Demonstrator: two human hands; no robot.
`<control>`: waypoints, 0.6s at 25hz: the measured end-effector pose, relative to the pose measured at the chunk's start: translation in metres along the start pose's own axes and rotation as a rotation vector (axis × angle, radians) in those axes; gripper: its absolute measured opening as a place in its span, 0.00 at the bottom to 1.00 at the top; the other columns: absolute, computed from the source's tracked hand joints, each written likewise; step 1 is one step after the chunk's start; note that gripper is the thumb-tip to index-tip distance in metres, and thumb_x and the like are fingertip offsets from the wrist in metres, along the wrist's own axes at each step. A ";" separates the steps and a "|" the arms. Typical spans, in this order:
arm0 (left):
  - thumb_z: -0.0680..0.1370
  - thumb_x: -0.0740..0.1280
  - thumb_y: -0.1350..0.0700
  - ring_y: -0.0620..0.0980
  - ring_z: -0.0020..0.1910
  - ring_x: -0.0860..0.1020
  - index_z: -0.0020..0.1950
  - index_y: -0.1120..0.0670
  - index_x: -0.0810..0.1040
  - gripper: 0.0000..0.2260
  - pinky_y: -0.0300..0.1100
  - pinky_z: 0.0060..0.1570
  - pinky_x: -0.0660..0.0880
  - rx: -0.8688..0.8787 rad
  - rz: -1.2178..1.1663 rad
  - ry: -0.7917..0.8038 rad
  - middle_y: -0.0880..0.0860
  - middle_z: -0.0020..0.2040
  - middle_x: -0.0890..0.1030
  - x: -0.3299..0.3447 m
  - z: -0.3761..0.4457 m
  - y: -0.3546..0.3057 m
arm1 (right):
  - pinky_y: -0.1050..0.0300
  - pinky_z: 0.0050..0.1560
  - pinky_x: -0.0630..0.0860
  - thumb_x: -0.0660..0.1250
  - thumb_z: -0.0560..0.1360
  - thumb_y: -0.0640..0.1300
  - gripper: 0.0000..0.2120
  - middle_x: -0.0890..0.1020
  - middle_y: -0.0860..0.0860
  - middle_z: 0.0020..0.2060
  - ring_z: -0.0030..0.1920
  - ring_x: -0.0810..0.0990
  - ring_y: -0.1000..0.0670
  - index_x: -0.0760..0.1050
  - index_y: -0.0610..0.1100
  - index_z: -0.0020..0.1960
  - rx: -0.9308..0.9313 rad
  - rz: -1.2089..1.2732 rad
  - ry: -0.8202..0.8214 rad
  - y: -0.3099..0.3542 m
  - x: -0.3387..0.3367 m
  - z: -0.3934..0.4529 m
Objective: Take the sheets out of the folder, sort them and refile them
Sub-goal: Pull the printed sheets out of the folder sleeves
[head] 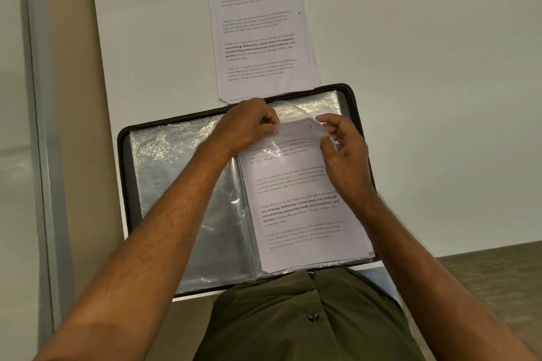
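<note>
Both bare forearms are reaching forward and coming close together. The left hand [249,123] is lying knuckles up with its fingers curled, pinching a sheet's top edge. The right hand [346,152] is pinching the same edge between thumb and curled fingers.

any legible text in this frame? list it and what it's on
"Village life is a peaceful, close-knit, and nature-connected way of living...": printed paragraphs, loose sheet on the table
Same paragraph: sheet in the folder
Handwritten top-corner marks, both sheets: unclear
Smaller paragraphs: too blurred to read fully
</note>
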State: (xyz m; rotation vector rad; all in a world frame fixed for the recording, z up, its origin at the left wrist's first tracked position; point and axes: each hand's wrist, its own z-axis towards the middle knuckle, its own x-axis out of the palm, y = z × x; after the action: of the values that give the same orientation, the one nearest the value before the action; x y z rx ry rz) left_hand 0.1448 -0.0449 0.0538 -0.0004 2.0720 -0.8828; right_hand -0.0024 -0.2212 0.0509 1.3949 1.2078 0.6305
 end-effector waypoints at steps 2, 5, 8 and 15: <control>0.79 0.73 0.56 0.45 0.49 0.80 0.50 0.52 0.86 0.02 0.44 0.49 0.78 -0.008 -0.027 -0.057 0.47 0.49 0.82 0.002 -0.001 0.001 | 0.64 0.47 0.81 0.63 0.82 0.34 0.16 0.81 0.57 0.54 0.54 0.81 0.59 0.75 0.45 0.67 0.013 -0.018 0.010 -0.001 -0.002 0.001; 0.80 0.71 0.55 0.45 0.50 0.79 0.51 0.51 0.83 0.02 0.44 0.52 0.76 -0.042 -0.091 -0.177 0.47 0.51 0.80 0.001 0.003 0.004 | 0.61 0.45 0.83 0.64 0.83 0.37 0.15 0.81 0.57 0.55 0.52 0.83 0.57 0.73 0.48 0.68 0.052 -0.022 0.053 -0.005 -0.006 0.003; 0.81 0.69 0.54 0.43 0.46 0.80 0.49 0.49 0.82 0.03 0.38 0.46 0.76 -0.120 -0.183 -0.303 0.44 0.50 0.81 -0.004 0.009 0.002 | 0.63 0.43 0.83 0.65 0.84 0.39 0.16 0.80 0.58 0.57 0.51 0.85 0.58 0.70 0.50 0.69 0.122 -0.021 0.110 -0.009 -0.010 0.002; 0.83 0.67 0.57 0.45 0.37 0.85 0.51 0.52 0.80 0.03 0.47 0.38 0.84 -0.150 -0.404 -0.451 0.43 0.49 0.82 -0.028 0.035 -0.005 | 0.63 0.44 0.84 0.66 0.83 0.44 0.13 0.83 0.57 0.55 0.49 0.84 0.61 0.73 0.50 0.67 0.223 -0.103 0.158 -0.017 -0.016 0.003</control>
State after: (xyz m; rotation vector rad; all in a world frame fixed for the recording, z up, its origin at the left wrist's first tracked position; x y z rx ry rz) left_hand 0.1857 -0.0603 0.0635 -0.6592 1.7264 -0.8643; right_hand -0.0104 -0.2398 0.0385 1.4773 1.5037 0.5550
